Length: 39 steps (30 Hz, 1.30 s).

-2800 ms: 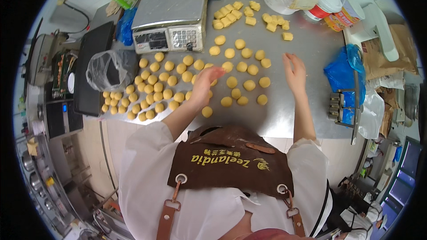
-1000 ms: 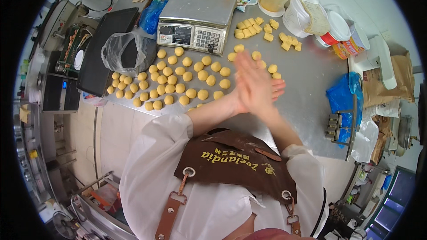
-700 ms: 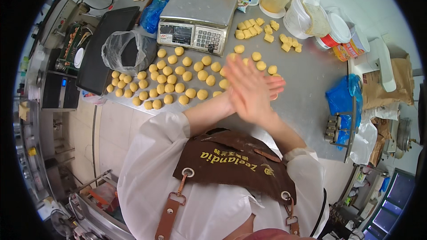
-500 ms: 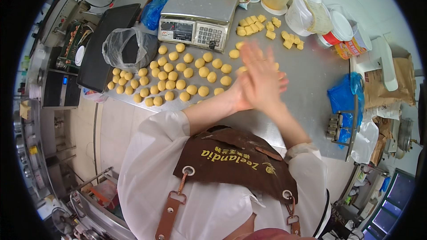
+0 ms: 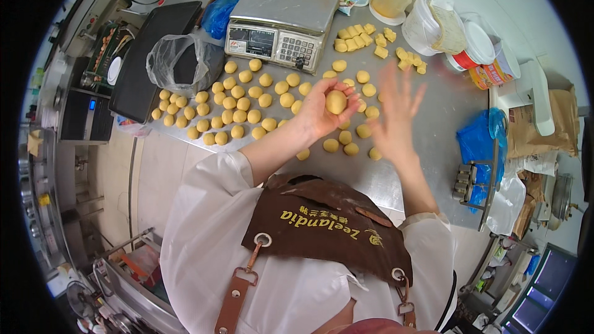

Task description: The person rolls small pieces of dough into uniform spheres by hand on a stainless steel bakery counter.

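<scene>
A smooth yellow dough ball (image 5: 336,102) rests in the upturned palm of my left hand (image 5: 315,116), with the fingers curled around it. To its right, my right hand (image 5: 396,120) is raised over the table, empty, its fingers spread and smeared by motion. Many rolled dough balls (image 5: 265,79) lie on the metal table beneath and to the left of my hands. A few more dough balls (image 5: 351,149) sit between my forearms. Beyond my hands are rough cut dough pieces (image 5: 354,38), some in a block and others scattered.
A digital scale (image 5: 284,9) stands at the back of the table. Left of it are a clear plastic bag (image 5: 176,62) in a container and a black tray (image 5: 133,89). Tubs and a white bucket (image 5: 424,23) line the back right. A blue bag (image 5: 473,133) hangs at the right edge.
My hands were pressed together; now they are apart. The right hand has moved off to the right, and the dough ball shows in my left palm.
</scene>
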Each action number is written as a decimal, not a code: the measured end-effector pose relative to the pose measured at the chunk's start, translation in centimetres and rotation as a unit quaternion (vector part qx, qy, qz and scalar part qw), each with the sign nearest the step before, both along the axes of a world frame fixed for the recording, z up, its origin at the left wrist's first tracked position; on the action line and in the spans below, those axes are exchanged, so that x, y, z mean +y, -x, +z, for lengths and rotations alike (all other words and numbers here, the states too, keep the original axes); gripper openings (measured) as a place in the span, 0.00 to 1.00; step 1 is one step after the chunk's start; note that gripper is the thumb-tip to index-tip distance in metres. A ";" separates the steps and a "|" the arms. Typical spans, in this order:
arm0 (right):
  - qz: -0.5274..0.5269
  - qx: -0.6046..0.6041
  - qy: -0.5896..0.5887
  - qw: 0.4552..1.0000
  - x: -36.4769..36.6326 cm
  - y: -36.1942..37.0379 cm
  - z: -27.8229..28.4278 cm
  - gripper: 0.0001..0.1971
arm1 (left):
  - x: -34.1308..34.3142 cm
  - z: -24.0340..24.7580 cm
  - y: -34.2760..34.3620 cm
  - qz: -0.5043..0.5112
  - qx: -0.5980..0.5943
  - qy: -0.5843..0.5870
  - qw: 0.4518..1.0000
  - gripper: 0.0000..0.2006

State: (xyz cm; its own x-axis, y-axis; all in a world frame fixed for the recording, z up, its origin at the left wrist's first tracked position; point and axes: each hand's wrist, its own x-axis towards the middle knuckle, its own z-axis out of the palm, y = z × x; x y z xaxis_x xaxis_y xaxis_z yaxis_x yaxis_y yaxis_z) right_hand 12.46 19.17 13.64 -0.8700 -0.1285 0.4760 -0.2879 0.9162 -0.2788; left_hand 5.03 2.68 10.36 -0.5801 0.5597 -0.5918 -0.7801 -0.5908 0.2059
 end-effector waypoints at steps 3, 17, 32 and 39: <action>0.011 -0.019 0.148 0.989 0.9 -0.5 0.2 0.34 | -0.9 -0.9 0.4 -0.022 0.018 0.010 1.000 0.18; -0.067 -0.124 0.160 0.977 4.3 -2.9 -4.1 0.29 | -4.4 -7.1 0.5 -0.187 0.478 0.364 0.777 0.21; -0.219 -0.147 0.078 0.961 13.7 14.2 -17.5 0.26 | -2.7 -10.4 1.4 -0.104 0.474 0.397 0.779 0.15; -0.383 -0.215 0.107 0.892 12.6 23.3 -21.5 0.31 | -2.0 -9.8 1.6 -0.132 0.393 0.353 0.839 0.16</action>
